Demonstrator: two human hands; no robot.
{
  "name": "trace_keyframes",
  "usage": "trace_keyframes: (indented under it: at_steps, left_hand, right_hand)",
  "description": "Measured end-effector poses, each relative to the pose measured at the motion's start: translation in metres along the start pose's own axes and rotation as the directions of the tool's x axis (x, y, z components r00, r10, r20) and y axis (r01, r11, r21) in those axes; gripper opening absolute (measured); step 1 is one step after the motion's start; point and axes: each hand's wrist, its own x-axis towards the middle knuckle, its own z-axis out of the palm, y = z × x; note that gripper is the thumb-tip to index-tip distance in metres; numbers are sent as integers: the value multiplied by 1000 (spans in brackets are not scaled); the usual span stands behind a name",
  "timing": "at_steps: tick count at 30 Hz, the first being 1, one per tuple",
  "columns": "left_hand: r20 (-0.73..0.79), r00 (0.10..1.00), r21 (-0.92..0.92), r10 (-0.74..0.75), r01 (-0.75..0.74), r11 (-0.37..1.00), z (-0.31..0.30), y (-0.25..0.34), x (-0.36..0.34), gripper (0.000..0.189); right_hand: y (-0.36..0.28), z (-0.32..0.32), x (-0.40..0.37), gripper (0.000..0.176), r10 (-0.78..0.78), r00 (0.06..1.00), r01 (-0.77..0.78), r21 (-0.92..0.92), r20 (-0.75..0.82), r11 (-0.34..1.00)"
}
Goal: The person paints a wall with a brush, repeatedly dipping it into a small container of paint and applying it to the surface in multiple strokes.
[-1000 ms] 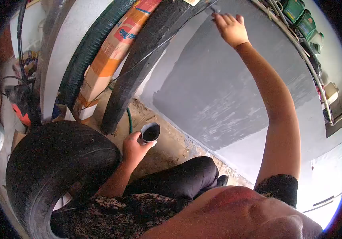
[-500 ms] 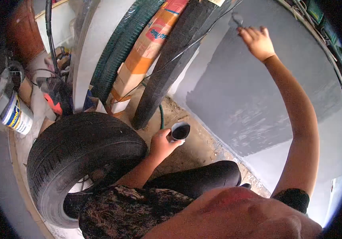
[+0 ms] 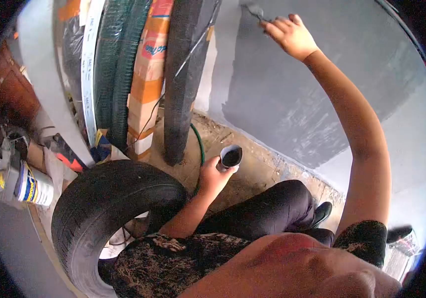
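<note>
In the head view my left hand (image 3: 215,177) is closed around a small cup (image 3: 231,156) of dark grey paint, held upright above the floor. My right hand (image 3: 291,36) reaches up to the wall (image 3: 277,74), its fingers wrapped round the handle of a paintbrush (image 3: 253,11). The grey-coated bristles appear to touch the wall at the upper left edge of a dark grey painted patch. Streaky strokes mark the patch's lower part, with paler grey wall around it.
A tyre (image 3: 118,198) stands close by my left forearm. Left of the wall lean a black wrapped roll (image 3: 180,89), a long cardboard box (image 3: 146,99) and green netting rolls (image 3: 111,74). A white bucket (image 3: 36,186) sits at far left; a green hose (image 3: 198,141) crosses the floor.
The view has turned, so the leaning rolls and box stand more upright. My right hand, with the paintbrush, now appears farther left along the patch's top edge. The left hand still holds the cup.
</note>
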Motion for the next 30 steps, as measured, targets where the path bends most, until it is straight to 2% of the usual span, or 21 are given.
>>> trace_keyframes:
  at_steps: [3, 4, 7, 8, 9, 11, 12, 13, 15, 19, 21, 22, 23, 25, 28, 30]
  left_hand:
    - [-49, 999, -3, -9, 9, 1000, 23, -12, -6, 38]
    - [-63, 998, -18, -17, 15, 1000, 34, -21, -10, 39]
    - [-111, 994, -18, -24, 22, 1000, 68, -45, -26, 39]
    - [-142, 989, -16, 31, -33, 999, 77, -52, -33, 37]
    - [-139, 989, 6, 40, -39, 999, 91, -73, -43, 37]
    - [-144, 977, 142, 156, -136, 981, 94, -70, -56, 38]
    - [-96, 990, 77, 107, -99, 992, 92, -65, -61, 39]
    - [-61, 994, 79, 89, -84, 993, 96, -72, -64, 39]
    - [10, 999, 87, 45, -46, 995, 100, -85, -69, 39]
    - [-40, 998, 135, 58, -52, 990, 106, -99, -72, 39]
    - [4, 999, 123, 33, -33, 992, 110, -105, -73, 39]
    - [27, 999, 119, 20, -23, 993, 111, -108, -74, 39]
    - [45, 999, 107, 20, -25, 994, 112, -110, -75, 39]
    - [79, 997, 83, 24, -30, 996, 111, -109, -74, 40]
    - [49, 998, 110, 46, -51, 993, 104, -99, -76, 41]
    - [45, 998, 86, 39, -43, 995, 103, -98, -74, 41]
  right_hand:
    - [15, -20, 20, 37, 101, 988, -104, -15, -119, 995]
    - [13, -36, 31, 27, 160, 987, -159, 24, -23, 987]
    - [10, -24, 41, 27, 177, 983, -180, -40, -55, 983]
    - [4, -17, 41, 31, 208, 978, -208, -13, 7, 978]
    - [-3, 2, 37, 33, 194, 981, -196, -81, -23, 977]
    - [-28, 11, 31, 38, 183, 975, -173, -85, 128, 981]
    - [-37, 17, 27, 39, 129, 967, -127, -23, 221, 992]
    - [-44, 19, 22, 45, 19, 978, -21, 8, 207, 1000]
    - [-54, 19, 17, 46, -39, 965, 29, 42, 258, 999]
    - [-36, 10, 38, 38, 97, 993, -94, -43, 67, 995]
    - [-22, -8, 60, 35, 235, 972, -234, 47, 2, 971]
    - [-13, -7, 66, 34, 221, 974, -224, -55, -51, 973]
    - [-8, -5, 72, 34, 242, 969, -243, -10, -47, 970]
    - [-8, 1, 75, 33, 247, 969, -248, 16, 31, 969]
    - [-30, 4, 63, 32, 178, 955, -204, 91, 236, 975]
    - [-52, 23, 43, 34, 111, 968, -128, 62, 227, 990]
